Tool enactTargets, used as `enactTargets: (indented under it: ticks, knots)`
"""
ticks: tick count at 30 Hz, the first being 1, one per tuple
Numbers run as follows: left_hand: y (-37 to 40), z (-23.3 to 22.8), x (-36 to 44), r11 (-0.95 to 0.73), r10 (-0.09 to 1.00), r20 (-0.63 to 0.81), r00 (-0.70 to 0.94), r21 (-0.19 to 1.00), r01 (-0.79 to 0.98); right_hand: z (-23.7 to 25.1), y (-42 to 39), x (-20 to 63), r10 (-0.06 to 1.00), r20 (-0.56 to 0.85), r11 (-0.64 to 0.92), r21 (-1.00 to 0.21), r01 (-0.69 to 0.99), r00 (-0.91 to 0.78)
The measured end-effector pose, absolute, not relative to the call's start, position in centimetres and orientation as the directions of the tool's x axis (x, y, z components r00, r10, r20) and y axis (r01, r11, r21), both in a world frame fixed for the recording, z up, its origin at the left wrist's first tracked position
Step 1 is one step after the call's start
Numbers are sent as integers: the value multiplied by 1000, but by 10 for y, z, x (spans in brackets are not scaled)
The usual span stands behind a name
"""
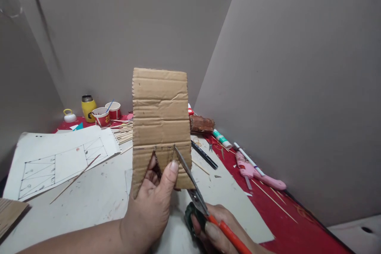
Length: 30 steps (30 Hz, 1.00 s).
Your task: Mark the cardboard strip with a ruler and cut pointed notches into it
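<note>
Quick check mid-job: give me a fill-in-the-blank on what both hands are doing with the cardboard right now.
1. The left hand holds up a piece of corrugated ____ by its lower edge.
2. The right hand grips a pair of ____ with orange and green handles.
3. The blades point into a ____-shaped notch cut in the lower edge of the cardboard.
4. Behind the red paper cups stands a ____ flask with a metal top.

Missing words: cardboard; scissors; V; yellow

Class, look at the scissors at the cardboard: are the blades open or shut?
Shut, or nearly: the scissors show as one narrow blade line against the cardboard.
</note>
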<state>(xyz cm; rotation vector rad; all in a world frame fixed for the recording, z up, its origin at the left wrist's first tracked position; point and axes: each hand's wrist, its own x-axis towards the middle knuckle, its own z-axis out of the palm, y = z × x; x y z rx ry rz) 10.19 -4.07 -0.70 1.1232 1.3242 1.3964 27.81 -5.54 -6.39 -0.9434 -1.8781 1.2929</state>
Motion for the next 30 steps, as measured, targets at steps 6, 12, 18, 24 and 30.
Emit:
enactTargets:
  ticks: [6, 12, 18, 24, 30]
  knots:
    - [-41, -6, 102, -48, 983, 42, -176, 998, -29, -67, -50, 277, 752, 165, 259, -964, 56, -638]
    - [-43, -4, 102, -58, 984, 57, -170, 998, 0, -72, -46, 281, 735, 218, 313, -949, 35, -642]
    - [-49, -6, 99, -16, 988, 31, -150, 995, 100, -68, -46, 279, 738, 172, 255, -966, 34, -653]
    - [-51, -10, 98, -46, 986, 65, -153, 991, 126, -60, -52, 273, 757, 189, 229, -973, -17, -626]
    - [-49, -21, 99, -29, 987, 40, -158, 997, 73, -48, -59, 265, 787, 182, 214, -977, -16, -590]
